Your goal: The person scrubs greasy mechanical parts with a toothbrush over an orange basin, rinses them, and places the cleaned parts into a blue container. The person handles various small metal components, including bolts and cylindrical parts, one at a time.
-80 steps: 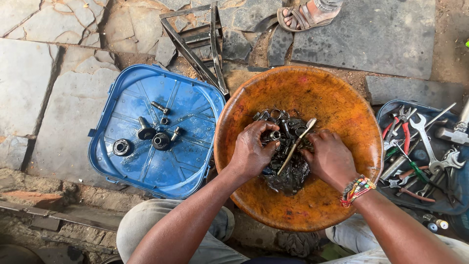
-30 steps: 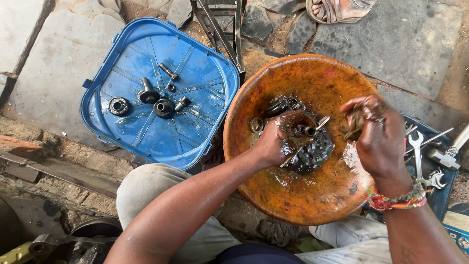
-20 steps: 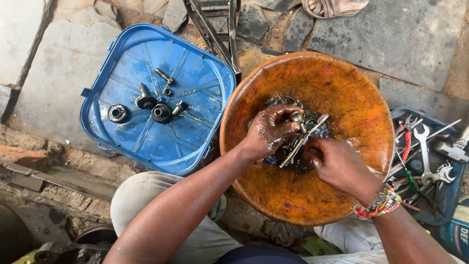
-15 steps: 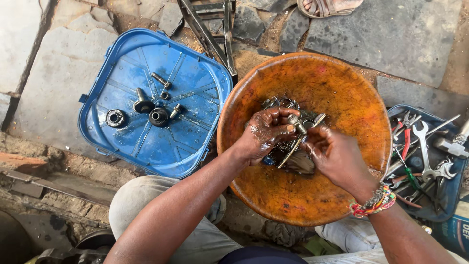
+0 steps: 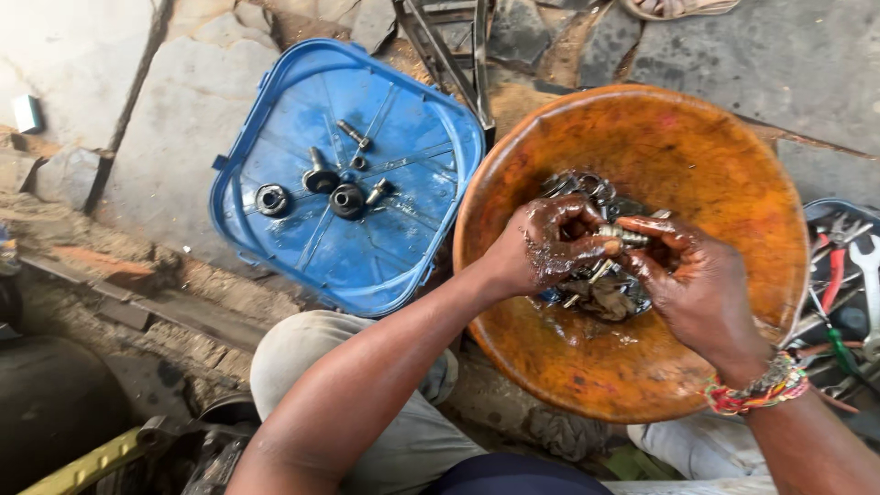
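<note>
Over the middle of the orange basin (image 5: 733, 183) the left hand (image 5: 541, 247) and right hand (image 5: 692, 284) are together, both wet and dark with oil, each pinching one end of a small threaded bolt (image 5: 623, 238) held level between the fingertips. Judging by the grip, the step in hand is rubbing or rinsing this one piece clean; the next move would call for a firm pinch on a slippery part and a steady carry out of the basin without letting it drop back. Just below the hands, toward six o'clock, lies a heap of greasy metal parts (image 5: 596, 293) in a shallow pool of dirty liquid, with more rings and pieces at twelve o'clock from the fingers. At nine to ten o'clock from the basin sits a blue plastic lid (image 5: 284, 266), turned up like a tray, holding a few bolts and round bushings (image 5: 335, 188). At three o'clock, a box of hand tools (image 5: 848, 284) touches the frame's edge.
</note>
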